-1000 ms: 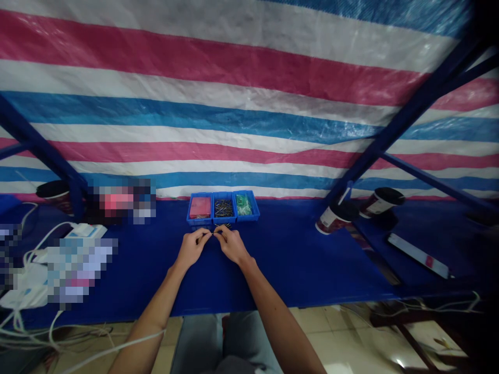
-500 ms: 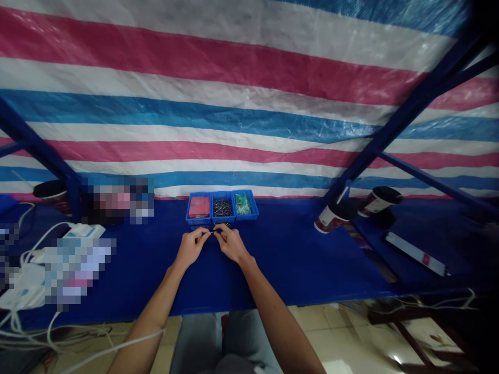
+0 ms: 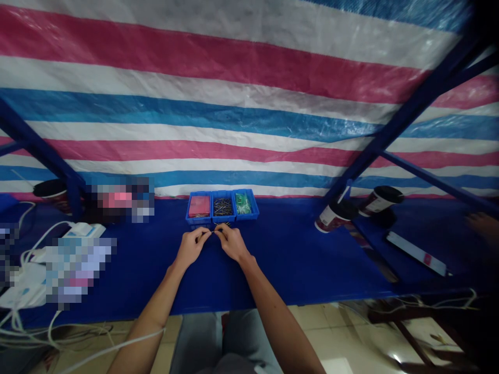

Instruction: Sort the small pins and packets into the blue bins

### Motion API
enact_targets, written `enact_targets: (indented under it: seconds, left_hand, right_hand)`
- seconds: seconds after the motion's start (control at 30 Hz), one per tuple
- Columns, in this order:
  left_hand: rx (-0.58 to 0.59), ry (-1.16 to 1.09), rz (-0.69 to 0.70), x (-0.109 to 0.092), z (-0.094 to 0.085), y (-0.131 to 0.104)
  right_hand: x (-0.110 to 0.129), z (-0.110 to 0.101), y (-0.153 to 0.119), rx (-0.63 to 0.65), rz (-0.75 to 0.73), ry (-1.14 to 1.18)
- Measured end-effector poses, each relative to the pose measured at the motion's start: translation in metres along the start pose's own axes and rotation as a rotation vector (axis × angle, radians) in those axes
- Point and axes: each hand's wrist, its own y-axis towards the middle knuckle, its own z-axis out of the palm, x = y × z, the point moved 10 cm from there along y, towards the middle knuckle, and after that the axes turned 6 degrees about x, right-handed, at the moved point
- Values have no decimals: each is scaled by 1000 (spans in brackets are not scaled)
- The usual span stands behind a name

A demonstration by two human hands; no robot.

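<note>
My left hand (image 3: 192,246) and my right hand (image 3: 231,242) meet fingertip to fingertip above the blue table, both pinched on a small thin dark piece between them. Just beyond them stand three joined blue bins: the left one holds pink-red pieces (image 3: 199,206), the middle one dark metal screws or pins (image 3: 223,206), the right one green and clear small items (image 3: 244,203). A few thin brass-coloured pieces (image 3: 223,224) lie between the bins and my fingers.
On the blue table (image 3: 284,259), a dark-lidded cup (image 3: 329,219) with a pen stands right, another cup (image 3: 380,201) behind it. A white power strip (image 3: 417,253) lies far right, near another person's hand (image 3: 482,224). White cables and adapters (image 3: 29,285) crowd the left.
My hands stay almost in place, with slight finger movement around the small piece. At the far right, another person's hand now shows more clearly.
</note>
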Motion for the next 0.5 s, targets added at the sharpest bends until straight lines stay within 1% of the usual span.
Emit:
enact_targets:
  seconds: [0.5]
  left_hand:
    - [8, 13, -7, -1, 0, 0]
  right_hand:
    - [-4, -1, 0, -12, 9, -17]
